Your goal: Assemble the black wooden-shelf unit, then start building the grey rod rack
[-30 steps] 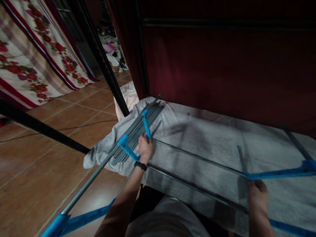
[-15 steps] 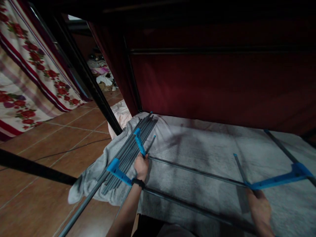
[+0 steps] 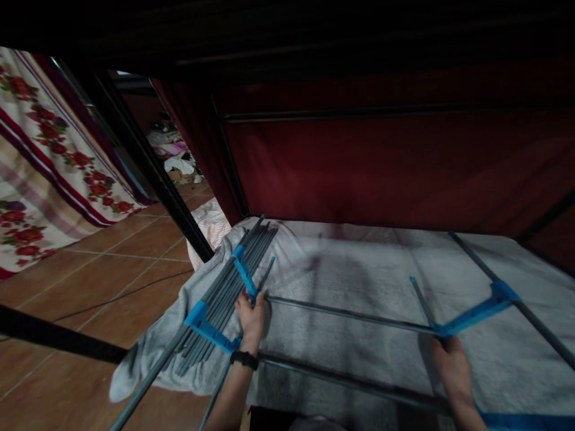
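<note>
A partly assembled frame of grey tubes joined by blue plastic connectors spans the space between my hands. My left hand, with a black band on its wrist, is closed around the lower end of a blue connector, where a long grey crossbar tube meets it. My right hand grips the near end of the right blue connector, at the crossbar's other end; its fingertips are partly hidden. Nearer me, another blue connector and a second crossbar belong to the same frame.
Several loose grey tubes lie bundled on the grey blanket at left. Black metal posts and a dark red cloth enclose the bed. A cable crosses the tiled floor; a floral curtain hangs left.
My view has tilted slightly upward and shifted right. My right hand and the right connector appear farther left. The fingers of my left hand have shifted on the connector end; both hands keep their grip.
</note>
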### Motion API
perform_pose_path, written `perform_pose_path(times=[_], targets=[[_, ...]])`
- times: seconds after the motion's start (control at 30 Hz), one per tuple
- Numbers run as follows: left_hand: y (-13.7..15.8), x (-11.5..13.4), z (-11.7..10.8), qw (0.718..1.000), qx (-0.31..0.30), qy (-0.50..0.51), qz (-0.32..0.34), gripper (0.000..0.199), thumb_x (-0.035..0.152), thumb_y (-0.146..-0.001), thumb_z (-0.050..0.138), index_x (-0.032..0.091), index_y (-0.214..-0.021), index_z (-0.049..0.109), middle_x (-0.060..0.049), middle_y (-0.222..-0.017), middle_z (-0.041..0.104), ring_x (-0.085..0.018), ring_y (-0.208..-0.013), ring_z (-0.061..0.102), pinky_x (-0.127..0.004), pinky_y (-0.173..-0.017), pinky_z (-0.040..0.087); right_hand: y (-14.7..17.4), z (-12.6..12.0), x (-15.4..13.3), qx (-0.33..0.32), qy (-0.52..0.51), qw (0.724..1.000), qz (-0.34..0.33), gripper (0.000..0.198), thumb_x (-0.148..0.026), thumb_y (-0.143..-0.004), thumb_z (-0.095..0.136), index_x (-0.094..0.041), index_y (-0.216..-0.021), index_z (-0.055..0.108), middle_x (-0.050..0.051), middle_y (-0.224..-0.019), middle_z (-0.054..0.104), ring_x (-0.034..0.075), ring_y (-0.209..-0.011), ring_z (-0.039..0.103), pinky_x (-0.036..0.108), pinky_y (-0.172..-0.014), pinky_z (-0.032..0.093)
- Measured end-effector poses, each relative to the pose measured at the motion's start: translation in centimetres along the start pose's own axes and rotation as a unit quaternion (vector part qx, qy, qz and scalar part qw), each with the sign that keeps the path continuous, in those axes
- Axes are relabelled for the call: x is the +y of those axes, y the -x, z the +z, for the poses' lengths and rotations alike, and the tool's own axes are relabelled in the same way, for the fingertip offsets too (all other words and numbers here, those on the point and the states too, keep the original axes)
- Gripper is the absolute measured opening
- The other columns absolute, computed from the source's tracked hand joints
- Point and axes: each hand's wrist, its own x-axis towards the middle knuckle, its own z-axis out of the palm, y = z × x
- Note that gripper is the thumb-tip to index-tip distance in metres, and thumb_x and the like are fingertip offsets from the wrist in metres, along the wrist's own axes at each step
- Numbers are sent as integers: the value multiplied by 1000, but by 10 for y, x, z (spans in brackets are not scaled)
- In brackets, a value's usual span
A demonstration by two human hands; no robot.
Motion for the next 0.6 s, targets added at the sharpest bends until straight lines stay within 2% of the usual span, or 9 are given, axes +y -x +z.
perform_pose_path(times=[0.07,0.13,0.2,0.27,0.33,0.4,0.47,0.53,0.6], targets=[[14,16,-5,998,47,23,31,33,35,-90,53,16,-117,52,-18,-116,59,-32,-120,54,-48,-102,45,1,0,1,-6,-8,1000,-7,64,-53,-82,42,-9,-128,53,23,-102,70,39,-93,68,47,-79,52],[28,45,-8,994,34,51,88,28,34,-93,50,19,-117,50,-15,-118,57,-30,-120,53,-46,-104,45,2,1,2,-2,-6,1000,-14,63,-52,-83,41,-9,-127,53,22,-100,69,39,-92,67,47,-78,51],[34,90,-6,987,27,81,138,27,30,-94,49,22,-120,48,-13,-122,56,-26,-121,53,-43,-106,44,4,2,1,7,-2,1000,-19,61,-52,-83,41,-10,-125,54,22,-97,69,38,-89,67,47,-77,51],[25,148,-1,973,28,126,191,28,25,-94,49,21,-122,47,-13,-123,55,-25,-121,53,-41,-104,46,5,2,-1,14,3,1000,-19,58,-51,-83,43,-11,-124,54,20,-93,69,37,-85,67,46,-75,51],[-1,212,6,961,24,148,232,27,20,-93,49,20,-120,48,-13,-122,56,-24,-119,55,-39,-101,49,6,1,-3,22,13,1000,-13,56,-50,-82,45,-12,-122,55,18,-90,69,36,-83,67,46,-74,51],[-44,272,7,952,26,156,261,23,14,-93,48,17,-116,51,-13,-119,57,-24,-118,56,-41,-99,49,6,1,-3,27,22,999,-9,55,-49,-83,45,-11,-120,56,18,-89,68,37,-84,67,46,-75,51],[-94,315,-1,938,8,149,313,23,8,-91,45,13,-112,55,-13,-116,58,-25,-117,58,-43,-99,49,6,1,-2,24,24,999,-18,55,-48,-84,43,-10,-121,56,20,-93,68,38,-88,67,45,-77,51],[-142,333,-21,922,-25,120,368,23,8,-92,44,10,-110,58,-12,-115,61,-22,-111,62,-43,-98,48,6,1,-1,19,21,999,-27,55,-46,-85,42,-9,-123,55,21,-97,68,38,-91,67,45,-79,50],[-178,322,-49,916,-58,65,392,25,13,-94,44,6,-111,60,-9,-109,65,-20,-108,63,-41,-96,48,7,2,0,19,17,999,-30,54,-44,-85,42,-10,-125,54,21,-99,68,37,-93,67,44,-79,50]])
